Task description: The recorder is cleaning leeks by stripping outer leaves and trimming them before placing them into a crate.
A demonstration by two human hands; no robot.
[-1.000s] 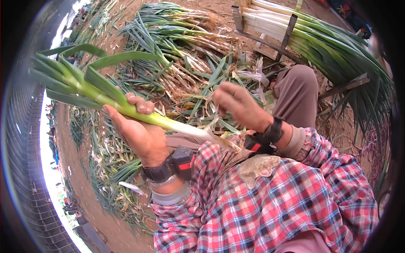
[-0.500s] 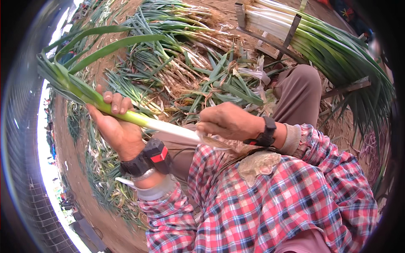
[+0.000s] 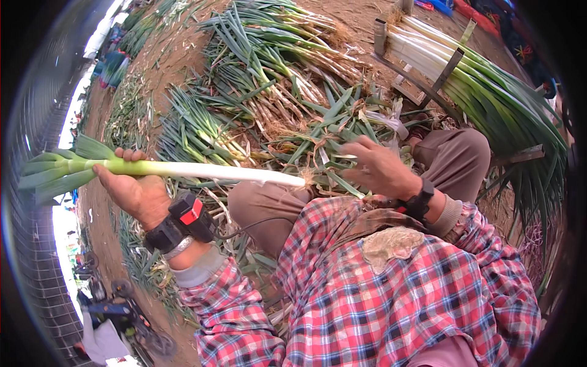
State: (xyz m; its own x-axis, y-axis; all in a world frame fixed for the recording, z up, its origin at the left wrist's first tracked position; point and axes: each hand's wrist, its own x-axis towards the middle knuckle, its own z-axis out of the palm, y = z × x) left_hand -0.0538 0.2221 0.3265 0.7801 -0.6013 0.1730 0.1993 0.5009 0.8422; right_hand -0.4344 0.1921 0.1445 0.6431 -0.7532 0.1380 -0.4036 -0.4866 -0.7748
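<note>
My left hand (image 3: 137, 192) is wrapped round the green part of a long green onion (image 3: 220, 172), just below where its leaves spread. The stalk lies nearly level, its clean white end with short roots pointing right, above my thigh. My right hand (image 3: 379, 166) is apart from the stalk, to the right of the root end. Its fingers are loosely spread, a little blurred, and nothing shows in them. Beyond my hands, unpeeled green onions (image 3: 269, 73) with rooty, soil-stained stalks lie in a pile on the ground.
A low frame (image 3: 449, 67) at the upper right holds many peeled green onions (image 3: 489, 85), their leaves drooping off its right side. Stripped leaves (image 3: 333, 122) litter the ground near my legs. My bent knee (image 3: 455, 153) rises beside the frame. A wheeled vehicle (image 3: 122, 312) stands at the lower left.
My left hand has moved left and down with the green onion, and the stalk is more level. My right hand has left the root end and opened; loose skin no longer trails there.
</note>
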